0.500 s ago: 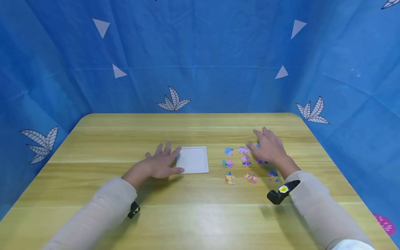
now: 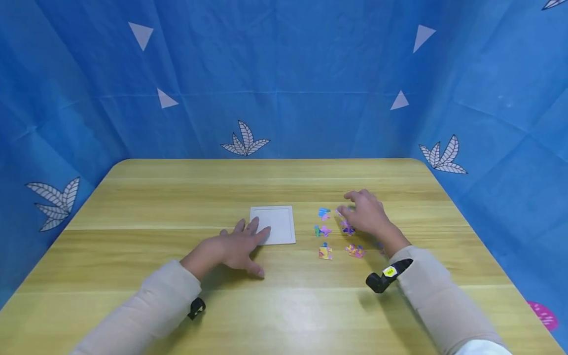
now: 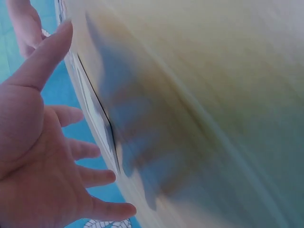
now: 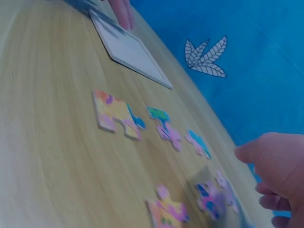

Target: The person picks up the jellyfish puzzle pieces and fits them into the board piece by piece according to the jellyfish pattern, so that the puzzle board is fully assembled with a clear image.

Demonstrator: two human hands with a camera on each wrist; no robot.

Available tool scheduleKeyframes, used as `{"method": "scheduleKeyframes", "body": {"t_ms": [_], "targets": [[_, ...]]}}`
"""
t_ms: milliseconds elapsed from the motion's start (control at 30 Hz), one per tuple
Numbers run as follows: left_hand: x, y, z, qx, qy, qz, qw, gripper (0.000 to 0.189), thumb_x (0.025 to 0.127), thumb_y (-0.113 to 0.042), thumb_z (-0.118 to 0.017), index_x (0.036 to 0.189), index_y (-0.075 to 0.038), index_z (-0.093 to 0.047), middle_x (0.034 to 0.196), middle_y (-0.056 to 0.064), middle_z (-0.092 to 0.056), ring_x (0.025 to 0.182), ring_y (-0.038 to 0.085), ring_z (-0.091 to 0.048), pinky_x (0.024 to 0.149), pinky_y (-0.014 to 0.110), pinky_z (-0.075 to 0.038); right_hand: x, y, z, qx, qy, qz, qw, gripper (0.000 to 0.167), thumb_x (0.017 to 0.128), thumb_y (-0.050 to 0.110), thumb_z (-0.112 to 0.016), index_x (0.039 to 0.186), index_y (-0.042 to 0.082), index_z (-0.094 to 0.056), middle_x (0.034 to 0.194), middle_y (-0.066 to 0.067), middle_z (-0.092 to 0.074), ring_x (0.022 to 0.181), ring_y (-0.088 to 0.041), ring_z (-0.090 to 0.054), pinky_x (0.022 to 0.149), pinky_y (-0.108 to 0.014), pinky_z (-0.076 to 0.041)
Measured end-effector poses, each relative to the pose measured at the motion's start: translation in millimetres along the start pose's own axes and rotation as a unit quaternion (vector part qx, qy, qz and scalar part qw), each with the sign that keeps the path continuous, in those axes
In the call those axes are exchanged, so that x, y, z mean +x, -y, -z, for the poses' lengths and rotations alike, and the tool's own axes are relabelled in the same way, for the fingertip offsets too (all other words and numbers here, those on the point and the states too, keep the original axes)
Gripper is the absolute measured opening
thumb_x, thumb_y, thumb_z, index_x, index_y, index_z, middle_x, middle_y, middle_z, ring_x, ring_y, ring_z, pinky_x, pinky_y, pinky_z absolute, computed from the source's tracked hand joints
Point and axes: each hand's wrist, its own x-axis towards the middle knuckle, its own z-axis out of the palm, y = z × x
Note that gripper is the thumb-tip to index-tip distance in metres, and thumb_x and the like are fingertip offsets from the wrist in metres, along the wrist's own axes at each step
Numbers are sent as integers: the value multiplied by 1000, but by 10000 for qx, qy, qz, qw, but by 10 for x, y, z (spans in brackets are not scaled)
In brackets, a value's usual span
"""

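A square white puzzle tray (image 2: pixel 282 227) with a raised rim lies flat on the table. My left hand (image 2: pixel 235 249) hovers at its near left corner, fingers spread, palm down, holding nothing. In the left wrist view, gaps and shadows show below those spread fingers. To the right of the tray lie several jigsaw pieces in loose rows, among them a yellow piece (image 2: pixel 325 251), a green and pink piece (image 2: pixel 322 230) and a blue and pink piece (image 2: pixel 324 213). Over the far right pieces is my right hand (image 2: pixel 366 212), its fingers loosely bent and nothing seen in them; it hides some pieces.
The wooden table (image 2: pixel 177 192) reaches back to a blue cloth backdrop (image 2: pixel 284 59) with leaf and triangle prints. Each sleeve has a black wrist camera at its cuff, such as the right camera (image 2: pixel 383 281).
My left hand has shifted right and nearer to me, its fingers now overlapping the tray. The right hand has moved left and a little nearer, over the middle column of pieces.
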Motion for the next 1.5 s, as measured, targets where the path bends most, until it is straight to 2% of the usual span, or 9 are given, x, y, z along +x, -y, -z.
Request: {"method": "scheduleKeyframes", "body": {"t_ms": [200,400,767,967,1100,1333,1500], "targets": [[-26,-80,-30,202,122,-5,9997,114,74,-51,-83,160,-19,-17,163,18,0,145,47,-2,101,76,-17,25,48,-123,226,-19,106,9997,44,95,28,-65,126,-4,-62,123,-25,-56,117,-45,-49,92,-62,-34],[-49,-87,-63,363,199,92,9991,119,68,-48,-88,159,-19,-19,163,19,-4,145,47,-5,100,74,-24,48,115,-157,136,247,90,9996,44,94,31,-66,124,-1,-64,117,-21,-58,112,-41,-51,89,-59,-32],[-21,-53,-94,279,158,105,9994,123,64,-47,-90,160,-20,-18,164,18,0,146,46,-2,101,74,-23,97,172,-218,-45,484,157,9987,46,92,35,-69,124,2,-64,114,-14,-59,110,-37,-51,86,-57,-31],[-22,-55,-102,308,127,124,9994,122,64,-47,-90,160,-21,-19,164,17,-2,146,46,-4,101,74,-23,109,226,-229,25,615,29,9981,41,93,31,-69,122,2,-64,116,-14,-58,113,-37,-50,91,-59,-28],[-20,-44,-113,327,120,140,9993,122,64,-47,-90,160,-22,-19,164,16,-2,146,45,-4,101,74,-23,120,254,-241,99,553,5,9984,40,91,29,-72,120,2,-64,116,-14,-59,112,-36,-51,91,-57,-29],[-2,-36,-113,333,117,166,9992,121,64,-48,-89,160,-23,-19,164,14,-2,147,43,-4,102,73,-23,164,292,-269,330,402,49,9986,36,89,24,-74,114,4,-58,108,-11,-65,102,-31,-59,80,-46,-31],[-11,-37,-118,357,108,192,9991,121,64,-49,-89,160,-24,-19,164,14,-2,147,43,-4,102,73,-24,197,336,-322,671,326,138,9971,32,90,19,-73,112,5,-56,101,-8,-68,97,-31,-62,83,-49,-28]]}}
